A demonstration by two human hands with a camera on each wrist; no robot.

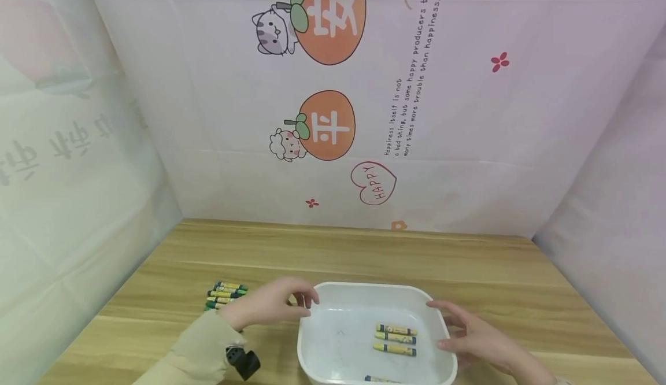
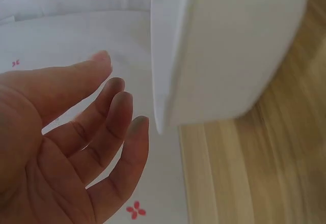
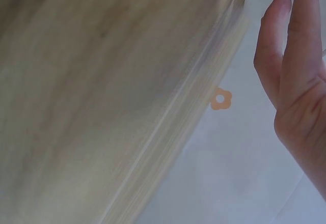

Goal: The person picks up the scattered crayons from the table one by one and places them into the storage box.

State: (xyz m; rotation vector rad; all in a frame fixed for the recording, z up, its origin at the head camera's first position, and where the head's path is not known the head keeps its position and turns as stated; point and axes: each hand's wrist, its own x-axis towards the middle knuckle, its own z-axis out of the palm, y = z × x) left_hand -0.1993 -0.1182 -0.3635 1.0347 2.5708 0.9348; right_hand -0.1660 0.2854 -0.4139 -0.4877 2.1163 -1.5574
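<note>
A white plastic tub [image 1: 307, 339] stands on the wooden table, with several yellow-wrapped crayons [image 1: 395, 349] lying in its right half and near its front. My left hand [image 1: 276, 303] is at the tub's left rim, its fingers loosely bent and holding nothing. In the left wrist view a gap shows between these fingertips [image 2: 136, 127] and the tub's wall [image 2: 229, 56]. On the opposite side, my right hand [image 1: 476, 336] has its fingertips right at the right rim, fingers spread. The right wrist view shows its fingers [image 3: 305, 35] fairly straight; the tub is out of that view.
A group of green and yellow crayons [image 1: 224, 294] lies on the table [image 1: 270, 252], left of the tub and beyond my left forearm. A black strap device [image 1: 243, 363] sits at the left sleeve. Printed white cloth [image 1: 458, 142] hangs behind the table and along both sides.
</note>
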